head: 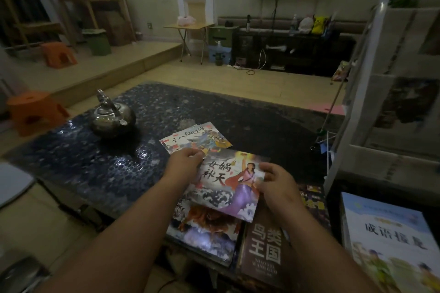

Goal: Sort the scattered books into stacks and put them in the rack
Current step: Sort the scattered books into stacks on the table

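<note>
A thin picture book with a purple-tailed figure on its cover (228, 185) is held over the dark table (100, 169). My left hand (184, 162) pinches its top left corner and my right hand (277, 182) grips its right edge. Beyond it a small fan of thin picture books (197, 138) lies on the table. Under the held book lies a book with a reddish beast cover (202, 228), and beside that a brown bird book (264, 252). A white rack (390, 102) holding books stands at the right.
A steel kettle (112, 115) stands on the table's left part. A dark-covered book (314, 200) lies behind my right hand, and a pale blue book (390, 242) at the lower right. Orange stools (35, 112) stand on the floor to the left.
</note>
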`<state>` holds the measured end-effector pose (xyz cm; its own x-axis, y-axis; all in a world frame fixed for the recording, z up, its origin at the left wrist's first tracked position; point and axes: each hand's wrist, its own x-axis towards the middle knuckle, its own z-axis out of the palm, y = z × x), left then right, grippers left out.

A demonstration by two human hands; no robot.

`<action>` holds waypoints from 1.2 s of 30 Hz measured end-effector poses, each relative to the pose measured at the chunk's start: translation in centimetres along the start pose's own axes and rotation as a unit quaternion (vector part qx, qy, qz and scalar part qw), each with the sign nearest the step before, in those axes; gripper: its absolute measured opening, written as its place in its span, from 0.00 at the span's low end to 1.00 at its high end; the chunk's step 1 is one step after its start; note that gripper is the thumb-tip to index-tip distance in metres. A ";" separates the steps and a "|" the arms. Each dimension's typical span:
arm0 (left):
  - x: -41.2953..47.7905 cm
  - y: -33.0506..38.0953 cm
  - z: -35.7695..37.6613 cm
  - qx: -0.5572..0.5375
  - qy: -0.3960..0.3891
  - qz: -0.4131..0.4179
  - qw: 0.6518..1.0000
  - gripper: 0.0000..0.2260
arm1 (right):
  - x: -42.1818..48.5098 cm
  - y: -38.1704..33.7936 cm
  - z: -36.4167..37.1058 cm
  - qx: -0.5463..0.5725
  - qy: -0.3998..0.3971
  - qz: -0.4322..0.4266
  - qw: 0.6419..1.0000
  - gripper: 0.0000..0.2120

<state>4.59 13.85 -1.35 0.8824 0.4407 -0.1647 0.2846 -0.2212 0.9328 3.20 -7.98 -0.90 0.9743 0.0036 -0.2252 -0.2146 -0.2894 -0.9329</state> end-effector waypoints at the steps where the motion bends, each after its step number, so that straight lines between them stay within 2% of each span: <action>1: 0.0 0.0 -0.1 0.007 0.005 0.004 1.000 0.04 | -0.1 0.2 0.4 -0.022 -0.012 -0.008 1.000 0.22; 3: 0.2 -0.2 -0.2 0.024 -0.001 0.005 1.000 0.09 | -0.2 0.4 0.9 -0.070 -0.026 -0.030 0.997 0.22; 6: 0.3 -0.5 -0.6 0.075 -0.017 -0.001 0.997 0.17 | -0.5 0.4 1.4 -0.199 -0.044 -0.066 0.977 0.21; 8: 0.5 -0.7 -0.8 0.138 -0.030 0.005 0.990 0.15 | -0.7 0.5 1.7 -0.264 -0.055 -0.076 0.960 0.22; 11: 0.4 -0.4 -1.1 0.270 -0.041 0.020 0.962 0.08 | -1.0 0.8 2.2 -0.322 -0.077 -0.094 0.939 0.22; 13: 0.4 -0.4 -1.3 0.324 -0.042 0.018 0.945 0.08 | -1.2 0.9 2.4 -0.365 -0.092 -0.105 0.921 0.22; 20: 0.4 -0.4 -1.5 0.402 -0.052 0.009 0.914 0.11 | -1.3 0.9 2.7 -0.480 -0.082 -0.153 0.860 0.21; 22: 0.4 -0.6 -1.5 0.406 -0.059 0.005 0.912 0.11 | -1.3 1.1 2.8 -0.502 -0.068 -0.172 0.845 0.22; 28: 0.6 -0.8 -1.5 0.431 -0.059 0.009 0.900 0.11 | -0.7 2.1 3.2 -0.508 -0.053 -0.222 0.831 0.21; 36: 0.7 -1.0 -1.4 0.460 -0.064 0.008 0.885 0.07 | -0.3 2.9 3.6 -0.521 -0.104 -0.196 0.824 0.26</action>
<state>4.39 15.58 -1.99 0.9079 0.3411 -0.2435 0.4036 -0.8682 0.2887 2.04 -5.38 -4.52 0.8984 0.4256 -0.1083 0.3954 -0.8912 -0.2223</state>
